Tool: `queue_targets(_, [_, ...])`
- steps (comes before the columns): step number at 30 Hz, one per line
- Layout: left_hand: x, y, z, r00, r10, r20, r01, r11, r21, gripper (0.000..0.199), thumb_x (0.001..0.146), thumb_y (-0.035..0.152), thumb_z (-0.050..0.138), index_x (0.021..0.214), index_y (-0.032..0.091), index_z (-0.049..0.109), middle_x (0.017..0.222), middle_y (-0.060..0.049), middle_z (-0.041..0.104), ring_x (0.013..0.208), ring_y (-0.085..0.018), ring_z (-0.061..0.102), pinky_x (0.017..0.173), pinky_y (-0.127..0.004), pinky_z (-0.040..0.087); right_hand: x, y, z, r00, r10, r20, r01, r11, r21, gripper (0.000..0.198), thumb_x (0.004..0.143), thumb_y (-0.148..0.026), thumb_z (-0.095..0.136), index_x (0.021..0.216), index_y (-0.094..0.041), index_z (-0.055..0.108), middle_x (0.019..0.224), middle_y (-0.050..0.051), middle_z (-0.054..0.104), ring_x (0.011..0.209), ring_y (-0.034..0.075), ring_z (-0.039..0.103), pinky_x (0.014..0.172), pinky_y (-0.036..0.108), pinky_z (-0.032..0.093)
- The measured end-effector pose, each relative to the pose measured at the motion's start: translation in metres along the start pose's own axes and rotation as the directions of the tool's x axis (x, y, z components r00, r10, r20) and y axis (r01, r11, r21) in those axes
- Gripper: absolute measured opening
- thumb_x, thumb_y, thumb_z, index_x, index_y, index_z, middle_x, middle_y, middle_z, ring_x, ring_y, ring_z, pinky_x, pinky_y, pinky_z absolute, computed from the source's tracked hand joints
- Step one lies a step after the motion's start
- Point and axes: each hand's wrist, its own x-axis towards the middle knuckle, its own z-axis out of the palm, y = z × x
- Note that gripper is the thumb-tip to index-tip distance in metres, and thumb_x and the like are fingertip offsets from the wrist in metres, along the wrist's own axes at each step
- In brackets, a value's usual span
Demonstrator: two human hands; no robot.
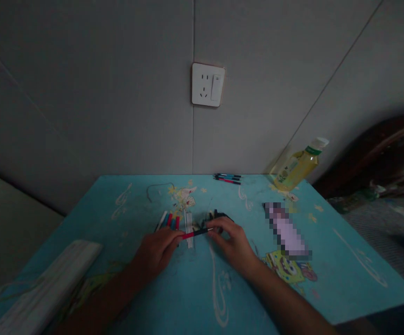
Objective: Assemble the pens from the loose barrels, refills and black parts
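Note:
A red and black pen (194, 233) lies across the space between my hands, tilted slightly up to the right. My left hand (156, 251) is closed on its red end. At the dark end, the thumb and forefinger of my right hand (232, 242) pinch around the pale, thin tip; any small part between them is hidden. Behind the pen stretch several thin white refills (188, 225). Red, blue and white pen barrels (170, 220) sit beyond my left hand, partly covered by it. Small black parts (219, 216) lie just behind my right fingers.
Several pens (227, 178) rest near the wall at the table's back edge. A bottle of yellow liquid (298, 167) stands back right, with a blurred-out flat object (287, 230) in front of it. A white power strip (53, 284) occupies the left. The table (258, 307) has a blue patterned cover.

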Motion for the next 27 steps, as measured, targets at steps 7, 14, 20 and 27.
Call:
queue_targets(7, [-0.002,0.003,0.001,0.998,-0.026,0.054,0.024,0.999,0.035,0.025,0.100,0.025,0.043,0.104,0.019,0.066,0.082,-0.003,0.065,0.076,-0.014,0.062,0.068,-0.024,0.045,0.000,-0.001,-0.001,0.990,0.120,0.078,-0.122,0.992,0.019,0.024,0.097,-0.035,0.053,0.099,-0.022,0.073,0.086,0.003,0.072,0.080,0.017,0.066,0.074,0.028,0.051])
queue_targets(14, [-0.001,0.005,0.001,0.981,-0.163,0.109,0.173,0.981,-0.086,0.031,0.101,0.028,0.039,0.088,0.017,0.065,0.069,0.000,0.062,0.063,-0.012,0.059,0.064,-0.023,0.042,0.000,-0.003,-0.003,0.999,-0.022,-0.024,0.022,1.000,0.004,0.016,0.093,-0.029,0.061,0.105,-0.026,0.072,0.100,0.006,0.070,0.095,0.021,0.064,0.084,0.034,0.052])
queue_targets(20, [0.003,0.007,0.000,0.948,-0.316,0.043,0.317,0.921,-0.226,0.039,0.101,0.035,0.037,0.073,0.016,0.056,0.058,0.005,0.046,0.052,-0.010,0.048,0.055,-0.022,0.034,0.002,0.000,-0.014,0.994,-0.052,-0.095,0.041,0.992,-0.118,0.013,0.093,-0.028,0.062,0.101,-0.025,0.071,0.097,0.007,0.070,0.090,0.022,0.065,0.083,0.036,0.053])
queue_targets(27, [0.007,0.002,-0.001,0.895,-0.445,-0.025,0.423,0.868,-0.260,0.040,0.100,0.038,0.037,0.069,0.017,0.051,0.056,0.006,0.041,0.052,-0.009,0.043,0.054,-0.023,0.030,0.008,0.017,-0.023,0.988,-0.130,0.082,0.151,0.917,-0.368,0.025,0.098,-0.022,0.048,0.113,-0.024,0.068,0.103,0.010,0.067,0.095,0.022,0.064,0.086,0.038,0.055])
